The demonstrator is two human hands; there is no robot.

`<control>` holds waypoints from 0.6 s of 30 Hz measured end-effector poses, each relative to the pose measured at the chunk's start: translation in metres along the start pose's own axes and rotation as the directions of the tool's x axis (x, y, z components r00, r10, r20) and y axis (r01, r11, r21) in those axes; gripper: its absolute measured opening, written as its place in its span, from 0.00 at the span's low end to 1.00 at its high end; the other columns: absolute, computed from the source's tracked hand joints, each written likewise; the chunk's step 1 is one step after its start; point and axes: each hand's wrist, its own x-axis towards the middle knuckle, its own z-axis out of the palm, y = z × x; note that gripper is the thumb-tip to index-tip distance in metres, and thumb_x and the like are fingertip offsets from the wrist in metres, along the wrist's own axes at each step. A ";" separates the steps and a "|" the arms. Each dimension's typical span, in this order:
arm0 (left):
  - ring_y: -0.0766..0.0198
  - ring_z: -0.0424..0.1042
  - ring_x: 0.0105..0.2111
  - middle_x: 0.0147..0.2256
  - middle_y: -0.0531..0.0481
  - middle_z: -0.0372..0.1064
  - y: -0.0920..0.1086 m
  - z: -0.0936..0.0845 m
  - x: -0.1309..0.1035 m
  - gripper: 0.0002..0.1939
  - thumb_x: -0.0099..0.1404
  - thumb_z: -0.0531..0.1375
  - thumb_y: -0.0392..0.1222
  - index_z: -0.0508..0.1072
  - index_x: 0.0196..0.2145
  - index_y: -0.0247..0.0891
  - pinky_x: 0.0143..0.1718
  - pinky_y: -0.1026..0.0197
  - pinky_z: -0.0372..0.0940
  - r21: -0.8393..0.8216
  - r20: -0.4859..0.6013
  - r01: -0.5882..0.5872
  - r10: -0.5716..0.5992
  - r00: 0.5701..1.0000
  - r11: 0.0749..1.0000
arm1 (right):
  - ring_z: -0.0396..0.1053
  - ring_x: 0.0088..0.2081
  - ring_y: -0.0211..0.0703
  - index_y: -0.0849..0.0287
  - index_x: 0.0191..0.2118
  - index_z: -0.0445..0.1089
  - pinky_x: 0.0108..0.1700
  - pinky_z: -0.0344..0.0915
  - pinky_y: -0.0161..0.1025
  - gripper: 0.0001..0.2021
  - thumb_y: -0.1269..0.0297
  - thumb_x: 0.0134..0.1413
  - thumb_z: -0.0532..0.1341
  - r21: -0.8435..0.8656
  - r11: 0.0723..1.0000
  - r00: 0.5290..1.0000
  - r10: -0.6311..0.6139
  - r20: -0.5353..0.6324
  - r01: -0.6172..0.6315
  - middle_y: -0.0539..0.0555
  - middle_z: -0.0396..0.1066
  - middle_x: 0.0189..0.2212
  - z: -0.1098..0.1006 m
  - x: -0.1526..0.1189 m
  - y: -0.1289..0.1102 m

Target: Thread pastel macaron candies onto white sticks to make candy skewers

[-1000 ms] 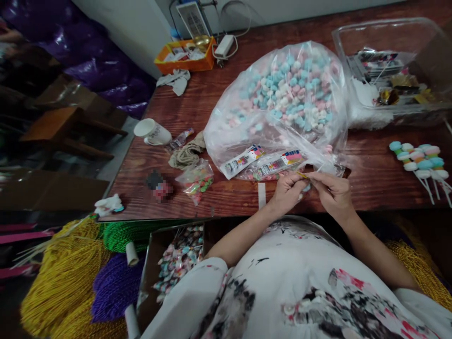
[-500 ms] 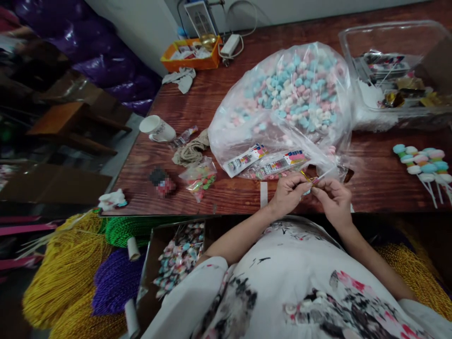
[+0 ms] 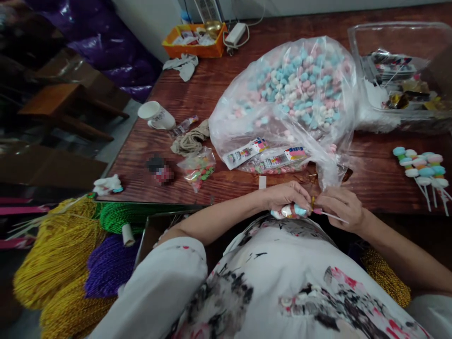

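Note:
Just over my lap at the table's front edge, my left hand [image 3: 286,195] is closed around a marshmallow lollipop [image 3: 290,212]. Its blue, white and pinkish pieces lie sideways, with the white stick [image 3: 334,217] pointing right. A gold twist tie [image 3: 312,202] sits at the base of the marshmallows. My right hand [image 3: 343,206] pinches at this tie, its fingertips partly hidden. Beyond my hands lies a clear bag of pastel marshmallows [image 3: 300,89]. Flat printed packets [image 3: 247,153] rest at its near side. Several finished-looking marshmallow lollipops [image 3: 422,167] lie to the right.
A clear plastic bin [image 3: 391,110] with packets and gold pieces stands back right. On the left are a white mug [image 3: 156,116], a crumpled cloth [image 3: 190,139], a small bag of candies [image 3: 199,172] and an orange tray [image 3: 194,47]. Yellow cord bundles [image 3: 52,249] hang below the table edge.
Both hands have come down and closer to my body. The lollipop has turned sideways, so its marshmallows and stick now show. The view has shifted slightly.

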 end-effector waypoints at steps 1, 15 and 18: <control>0.67 0.70 0.18 0.21 0.46 0.74 -0.001 0.000 0.001 0.09 0.38 0.71 0.34 0.77 0.20 0.30 0.21 0.67 0.64 -0.013 0.030 0.012 -0.012 0.999 1.000 | 0.72 0.35 0.40 0.58 0.44 0.73 0.37 0.70 0.36 0.12 0.73 0.61 0.55 0.013 1.000 1.000 -0.023 -0.002 0.023 0.56 0.74 0.32 -0.002 -0.001 0.000; 0.64 0.70 0.16 0.21 0.43 0.75 0.002 0.002 0.003 0.10 0.43 0.72 0.36 0.80 0.25 0.28 0.13 0.67 0.63 -0.010 0.289 0.093 -0.086 0.953 0.996 | 0.76 0.39 0.42 0.63 0.44 0.74 0.40 0.73 0.40 0.10 0.71 0.64 0.56 0.200 0.968 0.988 -0.154 -0.003 0.152 0.62 0.78 0.37 -0.010 0.011 -0.001; 0.64 0.70 0.17 0.21 0.43 0.75 0.002 0.003 0.003 0.10 0.44 0.72 0.36 0.79 0.24 0.28 0.15 0.66 0.65 0.014 0.318 0.113 -0.111 0.942 0.994 | 0.75 0.36 0.40 0.61 0.42 0.73 0.38 0.72 0.38 0.10 0.69 0.65 0.55 0.167 0.964 0.978 -0.208 0.003 0.205 0.60 0.77 0.34 -0.011 0.014 -0.005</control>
